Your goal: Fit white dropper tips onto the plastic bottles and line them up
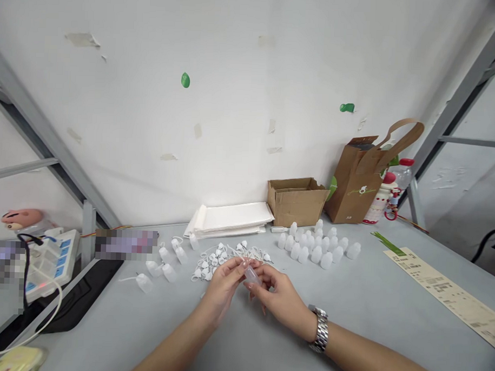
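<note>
My left hand (223, 285) and my right hand (278, 297) meet above the grey table (369, 303), both pinching one small translucent plastic bottle (251, 273). The left fingertips close on its upper end, and the right fingers curl round its body. A silver watch (320, 330) is on my right wrist. Just beyond my hands lies a pile of small white caps with loops (224, 256). A cluster of upright white bottles (318, 245) stands to the right of that pile. Several bottles with caps fitted (166, 261) lie to the left.
A stack of white bags (230, 218), an open cardboard box (296, 201) and a brown paper bag (359, 184) line the wall. Drink bottles (389, 196) stand beside the bag. A printed paper strip (447, 292) lies at right. A power strip (52, 260) with cables sits at far left.
</note>
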`<state>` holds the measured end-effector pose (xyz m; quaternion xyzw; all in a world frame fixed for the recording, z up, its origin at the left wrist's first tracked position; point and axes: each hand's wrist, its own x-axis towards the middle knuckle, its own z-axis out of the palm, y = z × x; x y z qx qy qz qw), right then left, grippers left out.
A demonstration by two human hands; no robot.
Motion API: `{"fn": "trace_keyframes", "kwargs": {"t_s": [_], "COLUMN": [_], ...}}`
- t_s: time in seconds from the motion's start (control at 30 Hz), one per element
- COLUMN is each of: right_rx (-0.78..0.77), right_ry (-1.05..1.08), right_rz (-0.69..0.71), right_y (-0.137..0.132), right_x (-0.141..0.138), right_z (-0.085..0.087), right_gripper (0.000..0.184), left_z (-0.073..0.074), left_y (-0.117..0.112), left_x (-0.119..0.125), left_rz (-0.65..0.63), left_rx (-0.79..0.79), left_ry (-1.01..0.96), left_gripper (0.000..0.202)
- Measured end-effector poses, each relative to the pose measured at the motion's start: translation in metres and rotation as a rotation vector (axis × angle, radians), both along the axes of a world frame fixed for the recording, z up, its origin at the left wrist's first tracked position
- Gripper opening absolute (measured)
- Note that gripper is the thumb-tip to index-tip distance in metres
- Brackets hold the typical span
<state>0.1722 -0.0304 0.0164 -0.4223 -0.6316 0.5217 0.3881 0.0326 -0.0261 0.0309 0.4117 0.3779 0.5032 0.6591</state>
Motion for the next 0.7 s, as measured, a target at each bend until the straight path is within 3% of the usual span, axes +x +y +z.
{"fn": "trace_keyframes", "kwargs": {"t_s": [0.7], "right_rx": [0.038], "right_ry": [-0.022], "right_rz": [-0.006], "right_y": [0.0001], "right_x": [-0.001], "right_z": [0.0012], "right_gripper": [0.011], "left_z": [-0.0062], "left_y": [0.003], "left_x": [-0.0037], "left_rz": [-0.056], "left_rx": [-0.026], "left_ry": [-0.051], "left_gripper": [0.02]}}
